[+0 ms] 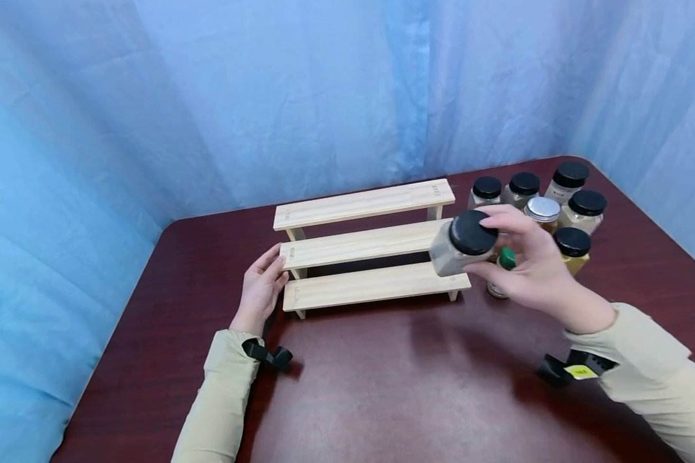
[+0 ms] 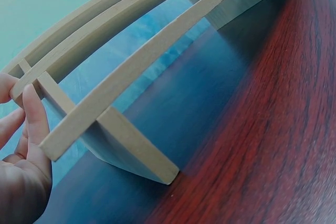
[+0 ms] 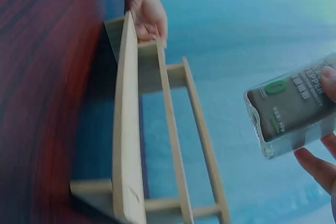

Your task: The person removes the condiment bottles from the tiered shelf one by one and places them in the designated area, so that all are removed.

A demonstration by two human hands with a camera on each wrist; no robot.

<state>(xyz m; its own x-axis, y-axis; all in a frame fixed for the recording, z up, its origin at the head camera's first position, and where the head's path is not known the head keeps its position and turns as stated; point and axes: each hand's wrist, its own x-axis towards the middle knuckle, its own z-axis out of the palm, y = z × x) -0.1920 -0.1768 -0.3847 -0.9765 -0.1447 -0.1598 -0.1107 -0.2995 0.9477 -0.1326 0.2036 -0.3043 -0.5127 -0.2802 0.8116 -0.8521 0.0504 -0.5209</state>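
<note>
While the left hand [image 1: 262, 283] rests straight-fingered against the wooden rack's [image 1: 365, 247] end, the right hand [image 1: 527, 263] pinches a black-lidded spice jar [image 1: 460, 247] above the lower shelves; probably rigid, light plastic, best gripped around its body.

I see a three-tier rack [image 1: 363, 247] of pale, unfinished wood, matt with fine grain. The table [image 1: 382, 386] is dark red wood veneer, smooth and semi-glossy. The pepper jar [image 1: 460, 244] is clear plastic with a matt black lid; one neighbouring jar lid [image 1: 542, 208] looks like shiny metal. The blue backdrop [image 1: 266, 96] is soft cloth.
</note>
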